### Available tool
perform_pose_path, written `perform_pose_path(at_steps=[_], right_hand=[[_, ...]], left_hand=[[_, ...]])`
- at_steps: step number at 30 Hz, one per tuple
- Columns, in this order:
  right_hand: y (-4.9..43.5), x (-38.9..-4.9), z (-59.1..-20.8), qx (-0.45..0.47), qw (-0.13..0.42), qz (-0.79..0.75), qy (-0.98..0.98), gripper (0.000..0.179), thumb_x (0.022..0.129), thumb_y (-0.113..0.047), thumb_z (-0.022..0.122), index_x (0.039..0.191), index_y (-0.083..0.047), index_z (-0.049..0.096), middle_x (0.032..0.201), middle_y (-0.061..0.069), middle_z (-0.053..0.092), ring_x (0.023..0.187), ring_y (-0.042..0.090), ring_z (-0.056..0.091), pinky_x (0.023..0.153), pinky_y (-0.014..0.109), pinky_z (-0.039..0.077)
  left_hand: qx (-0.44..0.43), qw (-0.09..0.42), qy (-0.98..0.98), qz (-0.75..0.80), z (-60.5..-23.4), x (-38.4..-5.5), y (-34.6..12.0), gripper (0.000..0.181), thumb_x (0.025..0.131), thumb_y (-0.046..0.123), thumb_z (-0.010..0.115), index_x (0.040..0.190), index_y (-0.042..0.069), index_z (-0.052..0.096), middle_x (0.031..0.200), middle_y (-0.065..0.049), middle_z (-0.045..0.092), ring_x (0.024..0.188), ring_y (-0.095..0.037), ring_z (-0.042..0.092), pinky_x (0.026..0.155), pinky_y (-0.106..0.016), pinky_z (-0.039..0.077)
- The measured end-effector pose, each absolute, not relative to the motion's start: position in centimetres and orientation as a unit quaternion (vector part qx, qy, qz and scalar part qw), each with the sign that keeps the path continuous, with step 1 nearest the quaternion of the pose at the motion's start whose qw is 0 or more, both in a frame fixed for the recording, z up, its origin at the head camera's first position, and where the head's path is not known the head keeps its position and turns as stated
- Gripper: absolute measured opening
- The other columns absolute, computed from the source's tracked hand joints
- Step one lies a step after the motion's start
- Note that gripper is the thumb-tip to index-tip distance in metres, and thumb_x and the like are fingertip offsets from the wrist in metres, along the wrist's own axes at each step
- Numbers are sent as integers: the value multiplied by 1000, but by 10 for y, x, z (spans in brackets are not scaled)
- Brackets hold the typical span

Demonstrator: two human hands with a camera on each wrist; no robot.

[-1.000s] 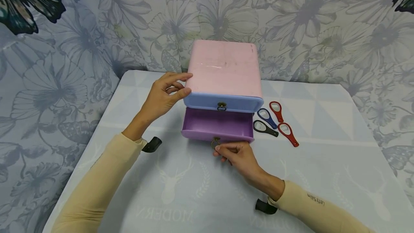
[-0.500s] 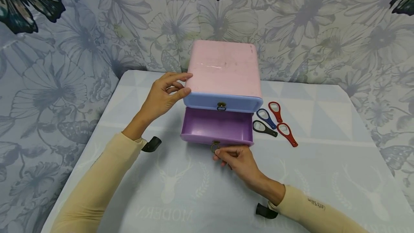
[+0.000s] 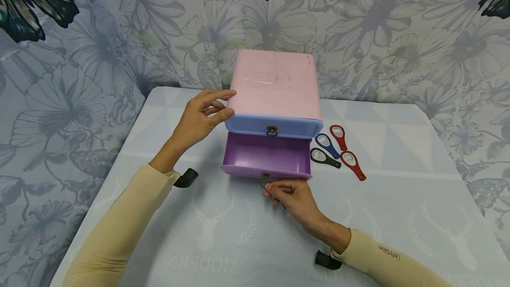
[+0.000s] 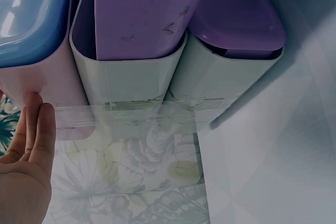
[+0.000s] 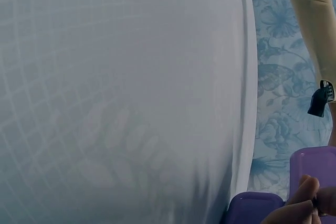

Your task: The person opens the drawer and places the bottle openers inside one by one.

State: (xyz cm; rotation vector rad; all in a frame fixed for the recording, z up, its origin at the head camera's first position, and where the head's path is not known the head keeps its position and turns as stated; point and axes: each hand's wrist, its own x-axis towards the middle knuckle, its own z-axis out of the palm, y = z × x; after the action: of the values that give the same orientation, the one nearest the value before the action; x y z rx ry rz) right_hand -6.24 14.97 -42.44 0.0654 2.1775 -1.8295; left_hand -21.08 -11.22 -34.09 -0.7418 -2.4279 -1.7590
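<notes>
A drawer unit (image 3: 275, 85) with a pink top tier stands at the back of the table. Its top blue drawer (image 3: 251, 124) is closed, while the purple middle drawer (image 3: 243, 171) is pulled out, with nothing inside. Below it, a second purple drawer (image 4: 241, 14) shows in the left wrist view. My left hand (image 3: 195, 121) rests its extended fingertips against the pink tier's left side. With thumb and forefinger, my right hand (image 3: 296, 200) pinches the ring pull (image 3: 264, 180) on the middle drawer's front.
Right of the unit lie several small magnifying glasses, including a blue one (image 3: 327, 146), a black one (image 3: 325, 157) and a red one (image 3: 353, 165). A patterned cloth covers the table (image 3: 398, 198). Behind it hangs floral wall covering (image 3: 378, 34).
The purple middle drawer has come slightly farther out toward me, with my right hand on its ring pull, and has since stopped. My left hand has kept its place.
</notes>
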Motion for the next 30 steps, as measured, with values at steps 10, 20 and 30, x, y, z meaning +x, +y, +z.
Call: perform_pose_path(at_steps=[10, 20, 30], right_hand=[[157, -58, -429, -21, 161, -619, 768, 30, 97, -22, 68, 111, 4, 74, 98, 14, 77, 68, 16, 66, 52, 17, 41], [180, -51, -430, -26, 175, -587, 790, 30, 93, -24, 72, 110, 1, 75, 101, 15, 76, 77, 22, 70, 54, 21, 47], [201, -55, -434, -1, 159, -568, 807, 26, 90, -20, 76, 108, -1, 76, 99, 14, 77, 79, 16, 68, 57, 23, 49]], left_hand=[[-241, 29, -787, -567, -341, -211, -112, 41, 94, 25, 72, 135, 25, 65, 125, -3, 58, 98, -19, 62, 105, -39, 51], [-243, 34, -790, -562, -338, -210, -112, 42, 93, 29, 73, 135, 25, 66, 126, -3, 59, 98, -19, 63, 103, -37, 53], [-241, 36, -788, -565, -337, -210, -111, 43, 93, 29, 73, 135, 23, 65, 126, -3, 58, 98, -18, 63, 105, -39, 51]])
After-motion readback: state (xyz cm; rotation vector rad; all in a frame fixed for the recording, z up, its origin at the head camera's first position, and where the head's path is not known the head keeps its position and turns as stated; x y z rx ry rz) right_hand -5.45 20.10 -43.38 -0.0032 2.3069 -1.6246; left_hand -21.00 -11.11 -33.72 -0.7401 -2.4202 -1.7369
